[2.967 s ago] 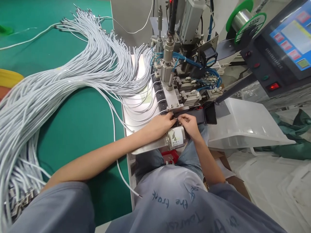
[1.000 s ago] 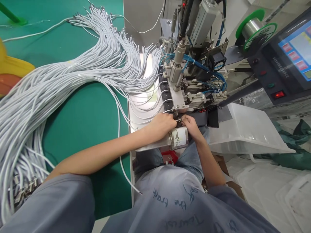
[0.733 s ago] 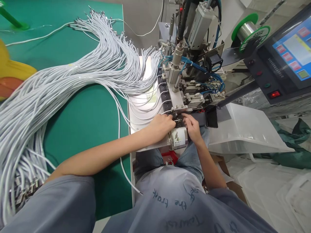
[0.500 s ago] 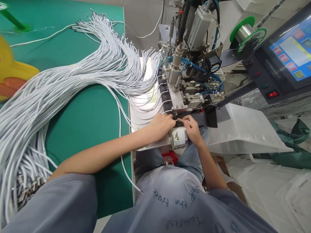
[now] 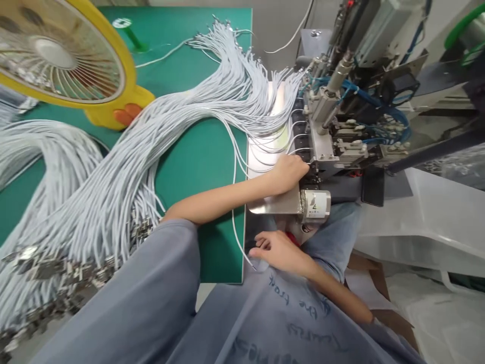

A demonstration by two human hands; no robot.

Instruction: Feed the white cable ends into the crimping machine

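Observation:
My left hand (image 5: 290,172) is closed at the front end of the machine's black fixture strip (image 5: 300,130), its fingertips on a thin white cable that is mostly hidden under them. My right hand (image 5: 278,250) is in front of my body, beside the green table's edge, with fingers loosely curled and thumb apart. Close to its thumb hangs the free end of a loose white cable (image 5: 235,230). Several white cables run from the large bundle (image 5: 212,96) to the strip. A clear cylinder with a white label (image 5: 315,206) sits just below my left hand.
Behind the strip stands the machine (image 5: 329,108) with metal cylinders and blue tubes. A yellow fan (image 5: 131,114) and a green spool (image 5: 132,38) stand on the green table (image 5: 222,212). A black phone-like slab (image 5: 373,187) and a translucent bin (image 5: 428,217) are at right.
My right hand has left the fixture and come down toward the loose cable end at the table edge. My left hand stays at the fixture. The view has turned left, bringing the fan in.

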